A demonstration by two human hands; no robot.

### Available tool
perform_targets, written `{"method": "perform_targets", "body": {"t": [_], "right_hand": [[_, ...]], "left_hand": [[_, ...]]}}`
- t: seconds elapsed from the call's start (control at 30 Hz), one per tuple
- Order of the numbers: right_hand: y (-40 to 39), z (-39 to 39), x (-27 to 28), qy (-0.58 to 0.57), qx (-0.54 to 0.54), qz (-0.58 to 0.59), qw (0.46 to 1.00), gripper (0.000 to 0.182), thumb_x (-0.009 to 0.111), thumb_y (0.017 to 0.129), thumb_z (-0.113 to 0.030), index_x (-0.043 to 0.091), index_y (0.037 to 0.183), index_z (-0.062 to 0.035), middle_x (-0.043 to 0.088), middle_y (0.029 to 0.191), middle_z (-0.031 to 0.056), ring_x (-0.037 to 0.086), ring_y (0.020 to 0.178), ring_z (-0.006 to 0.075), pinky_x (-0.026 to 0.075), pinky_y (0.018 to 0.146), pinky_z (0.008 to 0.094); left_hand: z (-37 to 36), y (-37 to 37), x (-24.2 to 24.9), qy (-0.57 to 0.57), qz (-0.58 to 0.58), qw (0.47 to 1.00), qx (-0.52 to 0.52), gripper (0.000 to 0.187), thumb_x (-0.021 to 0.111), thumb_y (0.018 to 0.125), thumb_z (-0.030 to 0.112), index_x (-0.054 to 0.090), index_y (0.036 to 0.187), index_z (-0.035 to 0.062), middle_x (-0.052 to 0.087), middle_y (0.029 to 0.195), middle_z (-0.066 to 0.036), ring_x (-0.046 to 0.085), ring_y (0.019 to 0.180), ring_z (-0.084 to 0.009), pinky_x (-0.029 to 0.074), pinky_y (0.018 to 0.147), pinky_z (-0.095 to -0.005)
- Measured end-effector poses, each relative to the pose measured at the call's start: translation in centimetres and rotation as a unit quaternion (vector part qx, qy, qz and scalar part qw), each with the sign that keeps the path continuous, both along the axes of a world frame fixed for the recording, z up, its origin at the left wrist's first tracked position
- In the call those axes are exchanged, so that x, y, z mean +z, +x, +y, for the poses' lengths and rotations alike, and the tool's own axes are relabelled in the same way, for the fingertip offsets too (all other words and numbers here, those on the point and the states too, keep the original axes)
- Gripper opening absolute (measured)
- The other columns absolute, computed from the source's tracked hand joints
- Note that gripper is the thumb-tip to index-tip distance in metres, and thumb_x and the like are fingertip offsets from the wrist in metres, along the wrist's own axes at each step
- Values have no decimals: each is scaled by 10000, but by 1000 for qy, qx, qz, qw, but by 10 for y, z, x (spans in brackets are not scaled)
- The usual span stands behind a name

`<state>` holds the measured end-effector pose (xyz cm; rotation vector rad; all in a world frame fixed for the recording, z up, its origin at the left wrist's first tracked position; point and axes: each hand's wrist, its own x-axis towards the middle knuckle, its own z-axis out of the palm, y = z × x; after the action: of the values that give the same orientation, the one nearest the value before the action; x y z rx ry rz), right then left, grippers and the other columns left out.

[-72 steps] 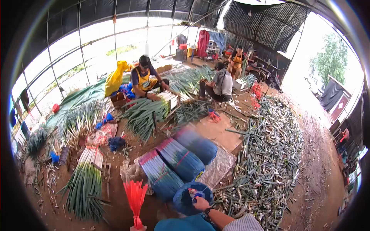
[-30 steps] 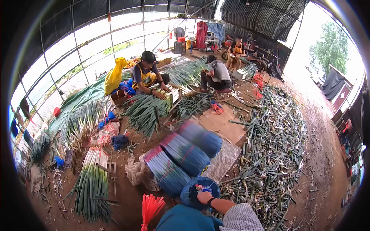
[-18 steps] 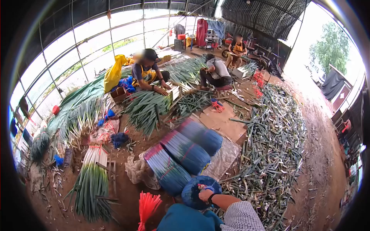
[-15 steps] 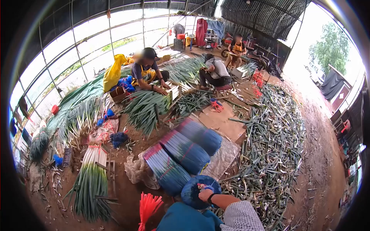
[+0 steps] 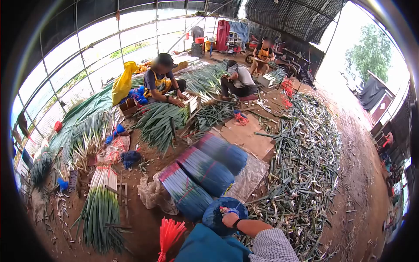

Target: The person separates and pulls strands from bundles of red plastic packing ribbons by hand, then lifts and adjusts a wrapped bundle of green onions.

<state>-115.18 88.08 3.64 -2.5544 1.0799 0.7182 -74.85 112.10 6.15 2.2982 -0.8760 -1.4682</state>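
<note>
My right hand [image 5: 229,219], with a dark band at the wrist and a checked sleeve, comes in from the bottom. Its fingers are closed on the top of a round bundle in blue netting [image 5: 211,217], and a small pale and reddish bit sticks out at the fingers. Beyond it, wrapped leek bundles in blue netting [image 5: 207,170] lie side by side. Red plastic strips [image 5: 170,236] are bunched near the teal cloth [image 5: 209,246] over my lap. My left hand is out of view.
Heaped leek trimmings [image 5: 301,179] cover the ground to the right. A tied leek bundle [image 5: 102,196] lies on a wooden frame at left. Crumpled clear plastic [image 5: 155,194] sits beside the wrapped bundles. Three people, one sorting leeks [image 5: 163,120], sit farther back.
The whole view has shifted slightly, so things sit a little farther left. My right hand stays closed on the netting. The nearest seated person's hands have moved slightly over the leeks.
</note>
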Motion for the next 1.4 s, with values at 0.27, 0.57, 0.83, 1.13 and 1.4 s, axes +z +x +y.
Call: {"method": "perform_targets", "body": {"t": [0.27,0.57,0.83,1.13,1.4], "right_hand": [[-19,-11,-32,84,-30,-32,996,118,632,686,-152,690,769,-91,687,773,91,681,772,288,534,561,444],[-15,-22,-24,137,60,38,988,201,620,708,-126,716,874,-66,693,902,125,672,887,293,547,694,421],[-33,-11,-41,78,69,50,993,203,547,794,-185,726,809,-89,706,841,141,693,789,309,538,657,440],[-55,-21,-51,137,130,93,978,203,608,680,-221,704,842,-143,698,857,100,688,836,311,555,670,441],[-30,-4,-18,63,20,26,997,156,592,735,-172,722,792,-109,706,813,96,688,777,287,535,576,460]], "left_hand": [[13,2,-15,9,-30,999,-39,577,709,711,505,584,1172,181,652,993,-82,602,966,-262,458,826,-419],[96,17,-72,0,-124,979,-164,661,711,694,551,582,1237,198,668,1055,-96,615,1035,-289,470,885,-438],[98,-26,82,21,-89,996,-4,366,670,731,404,678,925,94,663,893,-202,636,863,-395,508,743,-439],[278,-83,90,204,-20,968,141,442,672,694,453,683,1017,151,683,905,-164,669,785,-295,525,717,-394],[134,-36,-30,-94,-447,838,-299,334,543,858,353,662,1128,194,595,1195,-144,503,1150,-385,316,1031,-613]]}}
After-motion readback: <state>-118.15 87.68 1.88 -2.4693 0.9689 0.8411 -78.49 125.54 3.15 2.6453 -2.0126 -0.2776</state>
